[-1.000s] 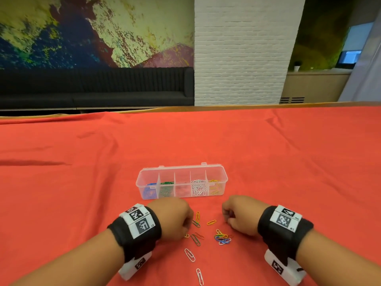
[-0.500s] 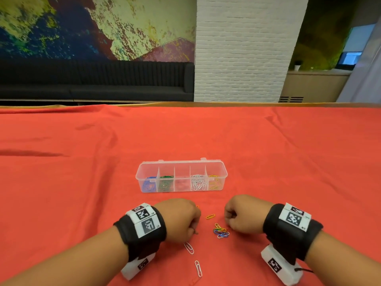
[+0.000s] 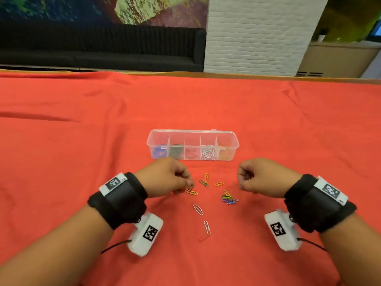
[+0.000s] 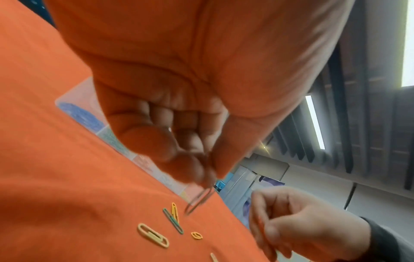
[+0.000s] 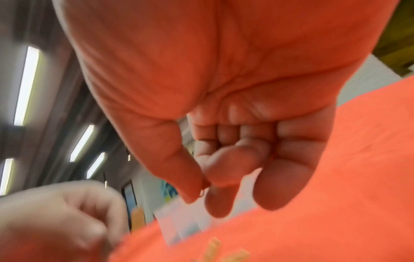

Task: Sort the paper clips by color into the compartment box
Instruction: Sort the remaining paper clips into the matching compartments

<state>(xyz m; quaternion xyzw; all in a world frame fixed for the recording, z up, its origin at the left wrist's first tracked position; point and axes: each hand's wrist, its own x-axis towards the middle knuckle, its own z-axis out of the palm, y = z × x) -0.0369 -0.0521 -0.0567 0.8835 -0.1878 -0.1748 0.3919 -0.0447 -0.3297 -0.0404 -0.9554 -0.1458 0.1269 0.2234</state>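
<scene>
Pinching a thin grey-looking paper clip [image 4: 199, 201] at the tips of thumb and forefinger, the left hand [image 3: 171, 178] hovers just in front of the compartment box [image 3: 192, 145], its other fingers curled in. The right hand [image 3: 257, 176] is curled too, thumb against forefinger, and a small loop of wire [image 5: 202, 193] shows at that pinch; blur keeps me from telling its colour.

The left hold looks shallow, with most of the clip dangling free, so a quick swing toward the box could shake it loose or let it land across a divider into the wrong section. That clip's colour is hard to read against the red cloth [image 3: 82, 162] on the tabletop, which makes a wrong compartment a fair risk.

Between the hands and nearer the person than the box, loose clips lie scattered: an orange one [image 3: 192, 192] touching the left fingertips, a green and an orange one crossed [image 3: 204, 181], and a tangled cluster [image 3: 229, 198] that may lift as a clump. Two white clips [image 3: 198, 209] lie farthest from the box. Nothing blocks the box's open top.
</scene>
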